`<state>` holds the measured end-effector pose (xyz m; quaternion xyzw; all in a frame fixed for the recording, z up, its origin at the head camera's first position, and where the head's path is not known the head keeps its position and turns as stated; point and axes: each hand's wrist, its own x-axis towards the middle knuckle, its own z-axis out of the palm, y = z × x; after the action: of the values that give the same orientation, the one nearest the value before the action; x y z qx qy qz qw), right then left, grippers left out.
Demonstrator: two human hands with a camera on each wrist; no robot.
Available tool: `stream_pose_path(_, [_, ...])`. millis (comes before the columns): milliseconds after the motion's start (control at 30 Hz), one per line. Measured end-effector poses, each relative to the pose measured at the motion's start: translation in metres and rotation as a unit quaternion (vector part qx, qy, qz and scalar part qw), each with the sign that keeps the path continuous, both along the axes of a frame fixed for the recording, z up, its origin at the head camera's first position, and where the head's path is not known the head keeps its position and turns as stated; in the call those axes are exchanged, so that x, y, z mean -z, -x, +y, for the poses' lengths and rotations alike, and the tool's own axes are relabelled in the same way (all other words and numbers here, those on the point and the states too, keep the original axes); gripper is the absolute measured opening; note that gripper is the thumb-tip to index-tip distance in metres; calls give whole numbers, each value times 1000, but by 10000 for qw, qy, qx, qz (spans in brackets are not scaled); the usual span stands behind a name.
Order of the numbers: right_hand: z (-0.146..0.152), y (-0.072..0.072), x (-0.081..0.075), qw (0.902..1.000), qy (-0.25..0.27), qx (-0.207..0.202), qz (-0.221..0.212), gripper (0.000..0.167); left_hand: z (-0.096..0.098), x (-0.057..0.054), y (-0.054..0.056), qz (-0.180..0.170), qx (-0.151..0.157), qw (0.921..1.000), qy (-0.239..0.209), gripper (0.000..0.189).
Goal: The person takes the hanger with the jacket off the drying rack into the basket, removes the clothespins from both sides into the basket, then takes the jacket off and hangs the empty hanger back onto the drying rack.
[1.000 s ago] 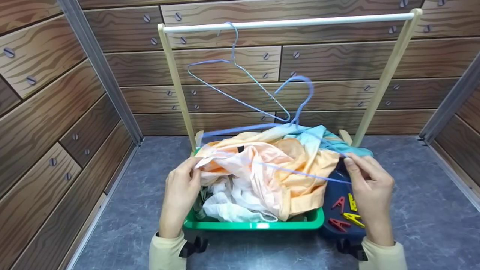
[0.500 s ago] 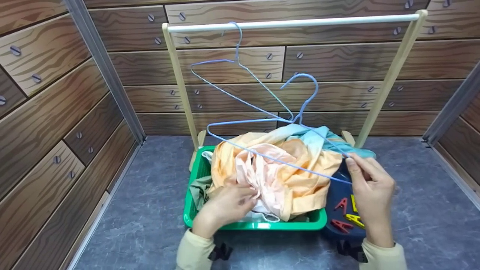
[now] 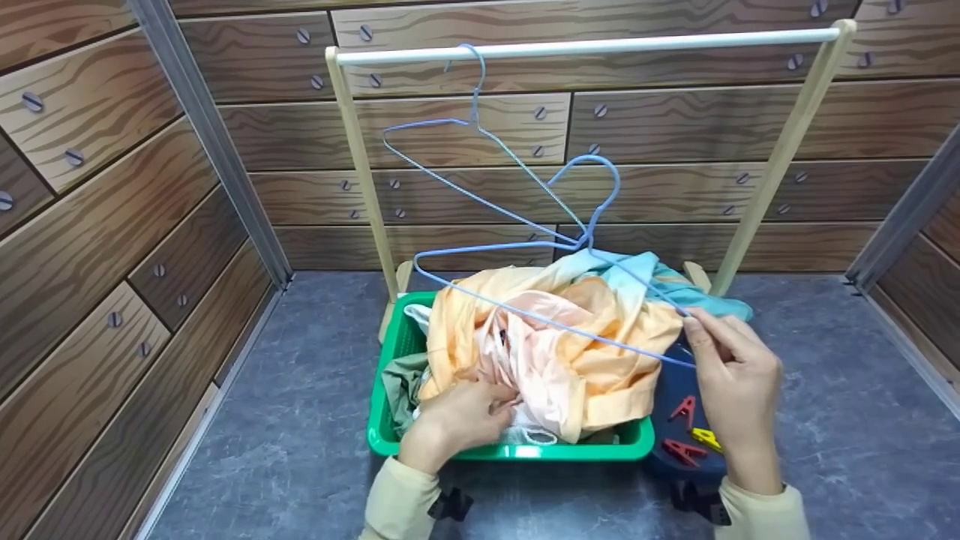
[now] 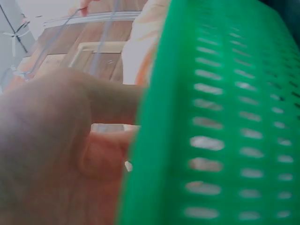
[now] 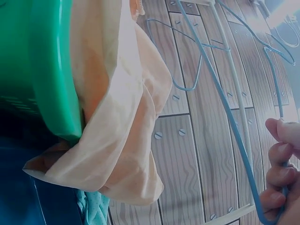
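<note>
My right hand [image 3: 739, 390] pinches one end of a blue clothes hanger [image 3: 517, 309]; in the right wrist view its fingers [image 5: 281, 176] curl round the wire. The hanger lies tilted above a green basket [image 3: 525, 451] heaped with clothes, hook towards the back. My left hand [image 3: 465, 416] is low in the basket, its fingertips bunching a pale pink garment [image 3: 540, 375] with a dark label. A peach garment [image 3: 615, 405] surrounds it and hangs over the basket's right side. The left wrist view has the left hand [image 4: 70, 150] partly behind the basket's rim.
A second blue hanger [image 3: 480, 127] hangs from the white rail [image 3: 600, 46] of a wooden-legged rack. Right of the basket, a dark blue tray [image 3: 667, 469] holds red and yellow clothes pegs [image 3: 684, 452]. Teal cloth [image 3: 705, 296] spills over at the back.
My left hand let go of the garment's raised left edge and moved right and down into the pile. The garment sank with it. The right hand kept the hanger, whose hook tipped slightly.
</note>
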<state>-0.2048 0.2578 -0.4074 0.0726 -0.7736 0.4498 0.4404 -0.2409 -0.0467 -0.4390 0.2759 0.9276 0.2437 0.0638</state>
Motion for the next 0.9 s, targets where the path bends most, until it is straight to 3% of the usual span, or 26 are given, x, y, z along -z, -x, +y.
stream_pose_path(133, [-10, -9, -13, 10000, 28, 4, 41, 18, -11, -12, -4, 761, 102, 9957, -515, 23])
stream_pose_path(233, [-19, -16, -23, 9999, 67, -9, 109, 17, -22, -22, -8, 1066, 50, 9901, -910, 21])
stream_pose_path(467, [-10, -8, -14, 9999, -16, 100, 103, 17, -49, -38, -10, 1062, -305, 9860, -1252, 30])
stream_pose_path(633, [1, 0, -4, 9999, -10, 141, 35, 19, -64, -44, -8, 1260, -759, 9761, -1597, 29])
stream_pose_path(767, [3, 0, -3, 9999, 19, 105, -38, 20, -74, -44, 0, 1498, -1138, 9650, -1829, 27])
stream_pose_path(900, [2, -2, -1, 9998, 18, 161, -131, 20, -86, -42, 14, 1369, -1542, 9586, -1961, 29])
